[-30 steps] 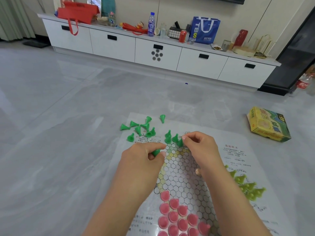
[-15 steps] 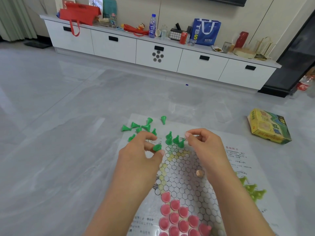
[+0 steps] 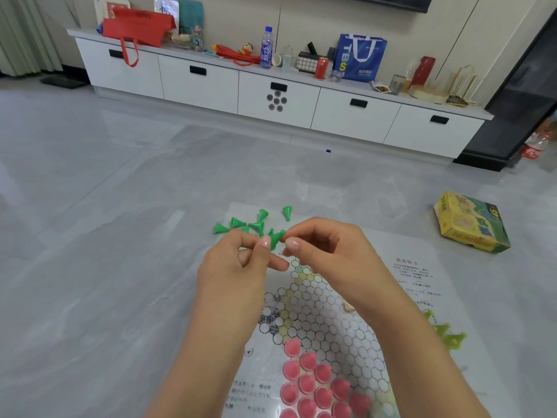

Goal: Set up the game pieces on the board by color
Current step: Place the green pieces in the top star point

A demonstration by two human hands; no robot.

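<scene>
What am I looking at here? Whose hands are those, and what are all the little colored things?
A camera on a person's head took this picture, so you see their own two hands from above. The paper game board lies on the grey floor. Pink pieces stand in rows near the person. Loose green pieces lie at the far end, and yellow-green pieces at the right edge. The left hand and the right hand meet at one green piece, pinched in the fingers. The yellow game box sits to the right.
</scene>
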